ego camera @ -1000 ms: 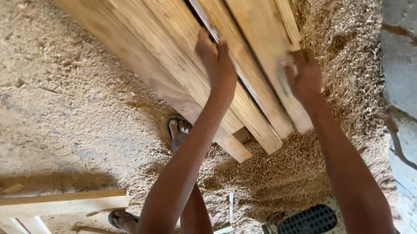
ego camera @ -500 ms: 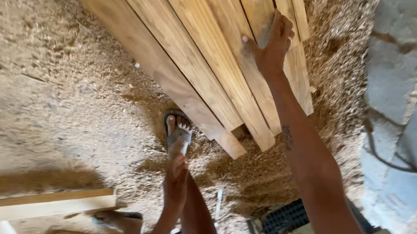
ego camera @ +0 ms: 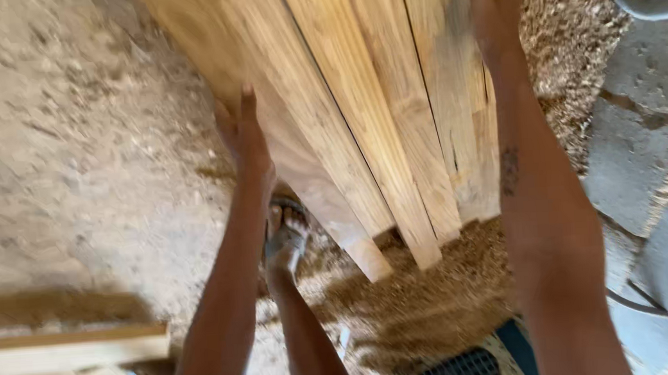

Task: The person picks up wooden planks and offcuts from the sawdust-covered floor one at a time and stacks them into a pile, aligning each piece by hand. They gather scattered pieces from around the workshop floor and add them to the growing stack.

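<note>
1. Left hand: grip apart, palm and fingers laid flat against the left edge of the leaning planks. It presses the wood; nothing is clasped.
2. Below that grip, a sandalled foot stands on the sawdust-covered floor, just beside the lower plank ends.
3. The planks, at least 4, lean between the 2 grips, their lower ends resting in loose sawdust.
4. Right hand: spread against the right-hand plank near the frame's top. Fingertips are cut off, so whether they curl over an edge cannot be told.
5. Risk, as a judgement: flat-palm contact gives no hold. Plank ends could skid on sawdust and drop on the foot; the bundle could fan apart.
</note>
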